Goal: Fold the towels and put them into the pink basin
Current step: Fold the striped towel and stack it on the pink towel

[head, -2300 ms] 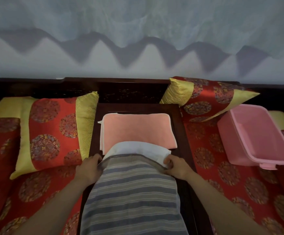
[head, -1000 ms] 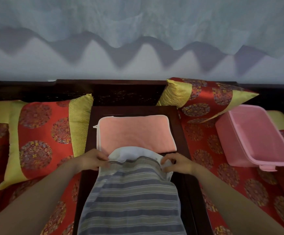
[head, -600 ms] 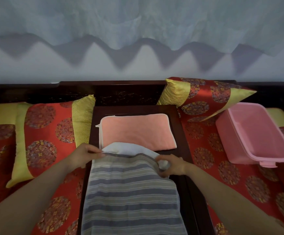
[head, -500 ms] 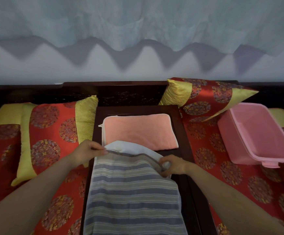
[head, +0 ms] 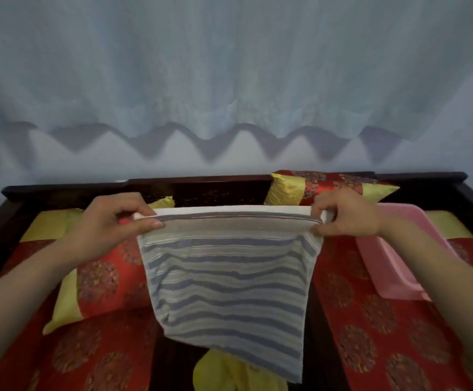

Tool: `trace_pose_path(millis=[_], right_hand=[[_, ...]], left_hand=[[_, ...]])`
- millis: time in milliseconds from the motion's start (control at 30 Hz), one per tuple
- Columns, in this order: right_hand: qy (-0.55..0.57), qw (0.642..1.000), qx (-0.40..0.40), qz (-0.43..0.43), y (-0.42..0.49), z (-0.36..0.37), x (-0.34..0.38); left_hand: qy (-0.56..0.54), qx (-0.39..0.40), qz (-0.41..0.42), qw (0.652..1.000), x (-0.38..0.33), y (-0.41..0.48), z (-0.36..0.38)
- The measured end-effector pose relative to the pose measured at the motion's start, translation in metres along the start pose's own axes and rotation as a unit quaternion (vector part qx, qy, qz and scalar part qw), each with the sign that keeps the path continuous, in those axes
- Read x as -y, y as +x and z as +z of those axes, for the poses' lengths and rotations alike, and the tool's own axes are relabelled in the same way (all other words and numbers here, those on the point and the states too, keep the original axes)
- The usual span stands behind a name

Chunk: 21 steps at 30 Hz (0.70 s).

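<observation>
A: Where is the striped towel (head: 226, 280)?

B: In the air, stretched between both hands. The left hand (head: 108, 221) is pinched on its top left corner, the right hand (head: 345, 215) on its top right corner. The top edge runs taut and level; the bottom edge hangs slanted, lower on the right.

A: And the pink basin (head: 398, 258)?

B: On the right, just past the right wrist, on the red cushion (head: 376, 334). A yellow cloth (head: 229, 373) lies near, under the towel's low corner.
</observation>
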State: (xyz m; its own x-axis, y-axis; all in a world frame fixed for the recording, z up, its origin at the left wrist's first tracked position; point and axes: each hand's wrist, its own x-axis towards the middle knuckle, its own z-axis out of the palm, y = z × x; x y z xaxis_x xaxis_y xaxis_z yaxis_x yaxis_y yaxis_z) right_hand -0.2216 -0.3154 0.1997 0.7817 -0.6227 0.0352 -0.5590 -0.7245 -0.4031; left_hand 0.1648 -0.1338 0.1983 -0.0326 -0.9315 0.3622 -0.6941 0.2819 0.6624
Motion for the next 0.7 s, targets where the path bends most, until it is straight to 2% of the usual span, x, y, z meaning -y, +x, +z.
trace_pose_path(millis=[133,233,333,433,533,600,667,700], right_hand=[[-0.11,0.986,-0.104,-0.072,0.006,-0.036,0.022],[-0.175,0.977,-0.102,-0.068,0.014,-0.044,0.036],[-0.107,0.987,-0.102,-0.068,0.015,-0.053,0.038],[-0.084,0.99,-0.08,-0.082,0.013,-0.053,0.038],[0.026,0.989,-0.146,-0.025,0.015,-0.049,0.035],[0.085,0.98,-0.178,0.006,0.018,-0.044,0.03],[0.057,0.98,-0.187,0.02,0.021,-0.039,0.025],[0.021,0.981,-0.193,0.016,0.022,-0.036,0.024]], left_hand=[[0.025,-0.054,0.04,0.997,-0.02,0.013,-0.032],[0.109,-0.061,0.089,0.988,-0.024,0.014,-0.042],[0.152,-0.098,0.088,0.98,-0.027,0.013,-0.048],[0.171,-0.05,0.08,0.981,-0.028,0.006,-0.053],[0.14,-0.065,0.03,0.988,-0.02,0.003,-0.051],[0.174,-0.02,0.011,0.984,-0.01,0.004,-0.049],[0.242,0.038,0.025,0.969,-0.005,0.007,-0.046],[0.26,0.044,0.026,0.964,-0.003,0.009,-0.046]])
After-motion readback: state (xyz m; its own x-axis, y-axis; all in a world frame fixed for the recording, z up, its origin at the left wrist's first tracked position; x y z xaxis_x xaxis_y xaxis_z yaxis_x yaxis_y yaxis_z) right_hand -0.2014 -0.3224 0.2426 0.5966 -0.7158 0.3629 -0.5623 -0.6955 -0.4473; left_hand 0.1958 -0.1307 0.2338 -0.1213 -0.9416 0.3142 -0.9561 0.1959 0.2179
